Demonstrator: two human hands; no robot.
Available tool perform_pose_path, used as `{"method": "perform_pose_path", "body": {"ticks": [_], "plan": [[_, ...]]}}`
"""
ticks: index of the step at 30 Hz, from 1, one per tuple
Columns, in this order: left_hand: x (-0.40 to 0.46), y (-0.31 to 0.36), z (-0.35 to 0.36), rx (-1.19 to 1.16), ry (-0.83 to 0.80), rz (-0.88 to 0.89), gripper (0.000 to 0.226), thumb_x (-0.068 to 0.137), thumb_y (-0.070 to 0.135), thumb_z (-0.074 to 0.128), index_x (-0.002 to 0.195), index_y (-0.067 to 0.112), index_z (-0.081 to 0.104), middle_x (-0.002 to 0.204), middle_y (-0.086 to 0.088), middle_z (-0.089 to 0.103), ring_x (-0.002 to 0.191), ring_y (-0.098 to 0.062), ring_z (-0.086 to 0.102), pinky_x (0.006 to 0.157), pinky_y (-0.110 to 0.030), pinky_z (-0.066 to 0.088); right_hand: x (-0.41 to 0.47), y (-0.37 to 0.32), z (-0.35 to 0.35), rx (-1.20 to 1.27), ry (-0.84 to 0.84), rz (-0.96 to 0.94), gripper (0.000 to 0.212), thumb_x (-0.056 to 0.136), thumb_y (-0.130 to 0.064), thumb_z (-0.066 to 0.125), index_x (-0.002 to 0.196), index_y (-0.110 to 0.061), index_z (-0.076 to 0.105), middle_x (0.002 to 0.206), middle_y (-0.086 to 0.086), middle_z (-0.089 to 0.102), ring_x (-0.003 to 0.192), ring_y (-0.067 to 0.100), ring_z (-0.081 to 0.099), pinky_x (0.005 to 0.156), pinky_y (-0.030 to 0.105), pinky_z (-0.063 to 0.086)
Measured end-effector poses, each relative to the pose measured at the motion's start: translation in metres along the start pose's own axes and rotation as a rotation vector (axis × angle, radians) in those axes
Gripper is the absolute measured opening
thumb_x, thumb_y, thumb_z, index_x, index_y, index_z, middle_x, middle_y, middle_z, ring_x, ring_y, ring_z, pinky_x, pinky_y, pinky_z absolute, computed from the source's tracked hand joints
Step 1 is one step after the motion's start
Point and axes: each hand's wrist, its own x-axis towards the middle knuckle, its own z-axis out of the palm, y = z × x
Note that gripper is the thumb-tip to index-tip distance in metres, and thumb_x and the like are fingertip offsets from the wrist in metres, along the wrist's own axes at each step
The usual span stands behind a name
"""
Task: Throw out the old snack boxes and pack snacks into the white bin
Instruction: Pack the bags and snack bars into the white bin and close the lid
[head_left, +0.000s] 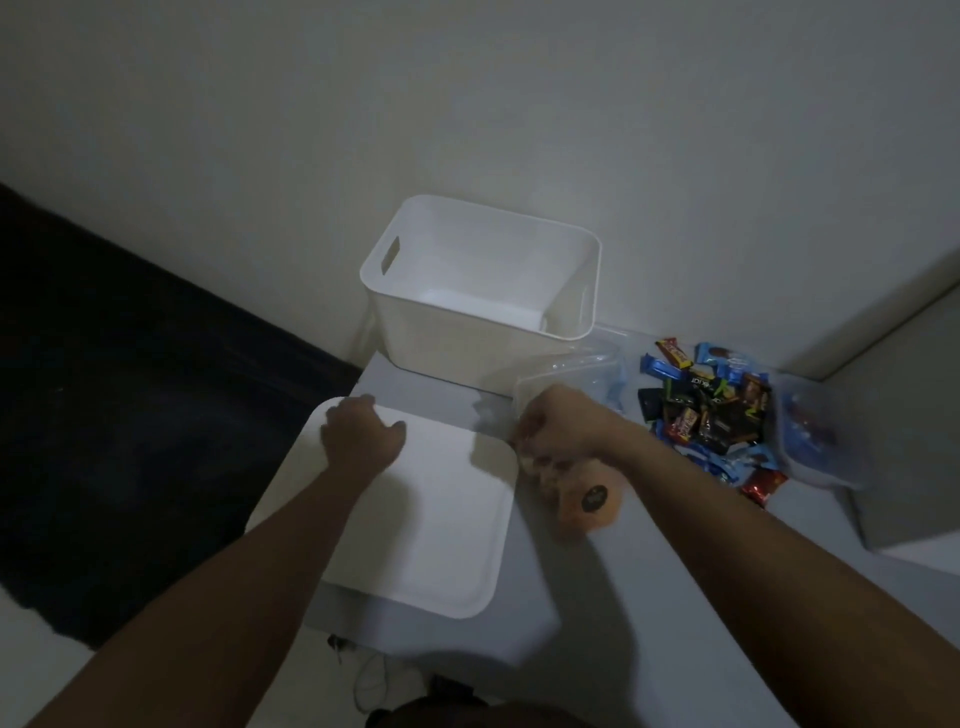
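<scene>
we take the white bin as our landmark: it stands upright on the pale table, against the wall, and we see nothing inside it but its bare floor. in front of the bin, nearer to us, lies its flat white lid, overhanging the table's left edge. our left hand rests on the far corner of that lid, fingers curled over the edge, so we read it as gripping the lid. to the right of the lid and just in front of the bin, our right hand is clenched around something small; the blur stops us from naming it. below that hand a blurred orange packet with a dark round label sits by the lid, and we cannot tell whether the hand holds it. a clear plastic box lies just beside the bin's front right corner. to the right of the bin, a heap of wrapped snacks in blue, black and red spreads on the table, and further right a second clear box holds a few more.
</scene>
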Motion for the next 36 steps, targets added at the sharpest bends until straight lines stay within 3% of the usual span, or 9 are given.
{"method": "perform_pose_path", "body": {"ticks": [4,9,12,17,21,26,28,31,36], "plan": [[-0.01,0.062,0.009,-0.248,-0.097,0.179,0.051,0.077,0.025,0.074,0.122,0.004,0.061,0.121,-0.014,0.063,0.11,-0.029,0.061,0.096,-0.038,0.049,-0.005,0.02,-0.037,-0.09,0.08,0.002,0.027,0.078,-0.007,0.074,0.105,-0.008,0.072,0.098,0.008,0.071,0.064,0.015,0.064,0.047,0.017,0.049],[-0.026,0.12,0.02,-0.353,-0.058,0.352,0.05,0.073,0.018,0.077,0.119,0.007,0.06,0.115,-0.009,0.062,0.103,-0.024,0.061,0.09,-0.033,0.05,-0.008,0.055,-0.052,-0.206,0.148,0.011,0.028,0.079,-0.011,0.074,0.107,-0.013,0.072,0.108,0.006,0.072,0.095,0.018,0.065,0.081,0.024,0.049],[-0.032,0.137,0.025,-0.353,-0.022,0.423,0.044,0.073,0.015,0.077,0.113,0.009,0.061,0.113,-0.007,0.061,0.1,-0.024,0.061,0.088,-0.036,0.051,-0.014,0.067,-0.048,-0.236,0.111,-0.01,0.035,0.079,-0.012,0.076,0.113,-0.014,0.069,0.115,0.004,0.069,0.103,0.018,0.063,0.091,0.028,0.049],[-0.037,0.151,0.03,-0.353,-0.005,0.446,0.035,0.072,0.016,0.078,0.103,0.011,0.063,0.103,-0.005,0.063,0.093,-0.021,0.061,0.083,-0.032,0.052,-0.018,0.085,-0.034,-0.3,0.124,-0.053,0.035,0.079,-0.01,0.074,0.113,-0.016,0.069,0.113,0.004,0.068,0.099,0.017,0.063,0.084,0.025,0.047],[-0.045,0.157,0.033,-0.284,0.008,0.504,0.045,0.072,0.012,0.075,0.115,0.01,0.06,0.111,-0.008,0.06,0.103,-0.023,0.058,0.089,-0.036,0.051,-0.018,0.098,-0.027,-0.342,0.161,-0.046,0.025,0.081,-0.013,0.072,0.104,-0.023,0.072,0.108,0.004,0.068,0.093,0.018,0.065,0.083,0.03,0.054],[-0.057,0.162,0.039,-0.02,0.247,0.733,0.029,0.071,0.016,0.073,0.099,0.011,0.066,0.1,-0.008,0.061,0.095,-0.026,0.054,0.079,-0.039,0.051,-0.021,0.109,-0.028,-0.329,0.194,-0.053,0.014,0.084,-0.012,0.068,0.095,-0.018,0.074,0.098,0.004,0.071,0.085,0.017,0.066,0.071,0.026,0.052],[-0.062,0.165,0.04,-0.04,0.13,0.775,0.023,0.075,0.014,0.07,0.097,0.009,0.069,0.098,-0.007,0.066,0.093,-0.025,0.058,0.079,-0.038,0.052,-0.023,0.114,-0.03,-0.319,0.198,-0.056,0.014,0.085,-0.011,0.066,0.095,-0.017,0.073,0.099,0.006,0.07,0.087,0.019,0.066,0.077,0.032,0.056],[-0.068,0.169,0.042,-0.003,-0.14,0.689,0.026,0.077,0.021,0.068,0.101,0.013,0.071,0.101,-0.003,0.07,0.094,-0.022,0.063,0.077,-0.026,0.046,-0.026,0.119,-0.033,-0.31,0.172,-0.059,0.014,0.087,-0.009,0.062,0.095,-0.016,0.071,0.099,0.009,0.069,0.089,0.022,0.064,0.08,0.034,0.055],[-0.072,0.175,0.045,0.045,-0.212,0.607,0.026,0.08,0.024,0.07,0.104,0.017,0.073,0.104,0.0,0.072,0.096,-0.019,0.065,0.079,-0.025,0.046,-0.03,0.126,-0.036,-0.31,0.147,-0.07,0.016,0.089,-0.009,0.058,0.103,-0.015,0.065,0.104,0.008,0.065,0.096,0.022,0.061,0.086,0.036,0.054]]}}
